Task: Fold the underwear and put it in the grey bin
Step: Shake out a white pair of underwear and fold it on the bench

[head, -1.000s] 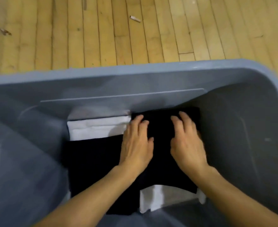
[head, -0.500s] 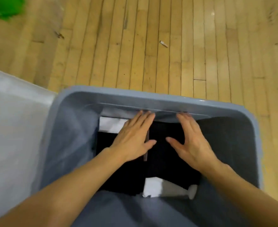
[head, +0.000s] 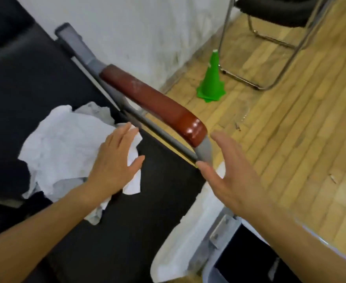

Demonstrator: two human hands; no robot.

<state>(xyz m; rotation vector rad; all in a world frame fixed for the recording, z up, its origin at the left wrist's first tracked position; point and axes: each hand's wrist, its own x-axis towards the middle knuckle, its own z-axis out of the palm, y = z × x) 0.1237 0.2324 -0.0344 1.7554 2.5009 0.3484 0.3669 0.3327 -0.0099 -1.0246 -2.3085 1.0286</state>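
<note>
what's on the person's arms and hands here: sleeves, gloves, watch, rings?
Nothing worn that the head view shows. The left hand and right hand are bare, with no gloves; no rings visible on the fingers. Both forearms are uncovered to the frame edge, with no sleeve cuff, watch or band in sight. Motion blur softens the right arm's outline.

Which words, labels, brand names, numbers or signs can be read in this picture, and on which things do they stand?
None: no readable text shows anywhere.
The white crumpled garments under the left hand show no print or tag.
The glossy red-brown wooden armrest, the green plastic cone and the grey plastic bin bear no label.
The right hand holds nothing.
</note>
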